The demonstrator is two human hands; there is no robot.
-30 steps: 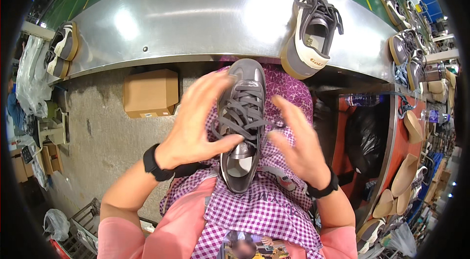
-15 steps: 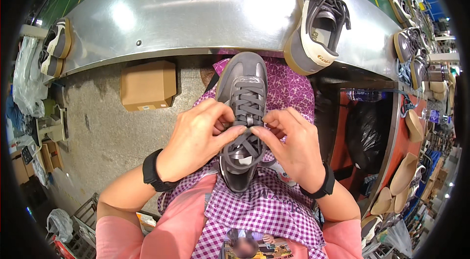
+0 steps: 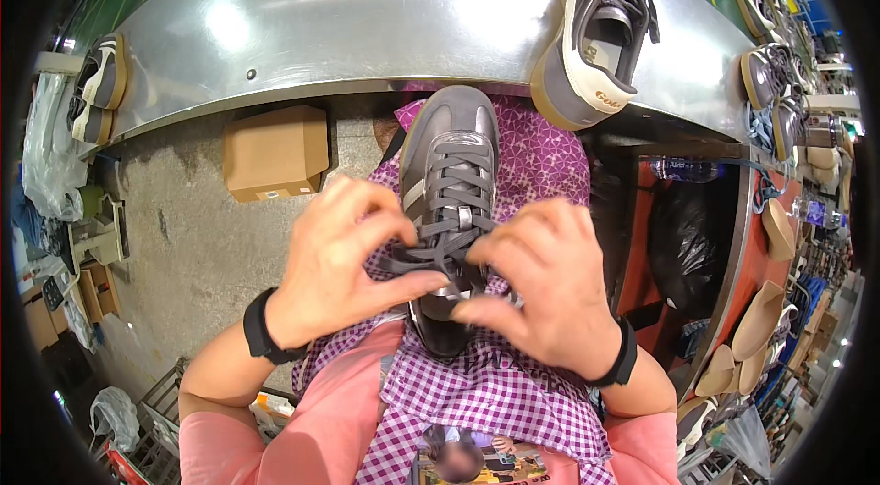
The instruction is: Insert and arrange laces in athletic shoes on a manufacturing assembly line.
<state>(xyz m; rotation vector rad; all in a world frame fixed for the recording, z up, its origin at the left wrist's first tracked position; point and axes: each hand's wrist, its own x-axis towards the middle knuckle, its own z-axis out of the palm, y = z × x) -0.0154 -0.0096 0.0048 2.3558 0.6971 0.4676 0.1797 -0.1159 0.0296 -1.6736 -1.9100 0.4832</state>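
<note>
A dark grey shoe [image 3: 450, 141] with a tan sole edge rests on my lap, toe pointing away from me. Its grey shoelace [image 3: 446, 245] is crossed and looped over the top of the tongue. On the left side, my left hand [image 3: 344, 270] has curled fingers and thumb around a loop of the lace. Across from it, my right hand [image 3: 547, 288] bends its fingers onto the lace, thumb lower down near the shoe opening. Both hands are slightly blurred, and the exact pinch points are partly hidden.
A metal bench edge [image 3: 367, 22] runs ahead, carrying a laced grey-and-cream shoe [image 3: 587, 54] at right. More shoes [image 3: 101, 82] stand at the far left. Below are a cardboard box [image 3: 275, 153] and a red shelf with a black bag [image 3: 687, 247]. Tan insole-shaped pieces [image 3: 756, 325] lie at right.
My hands have moved apart and slightly toward me from where their fingertips met over the tongue. The lace loops have shifted and now cross between my hands.
</note>
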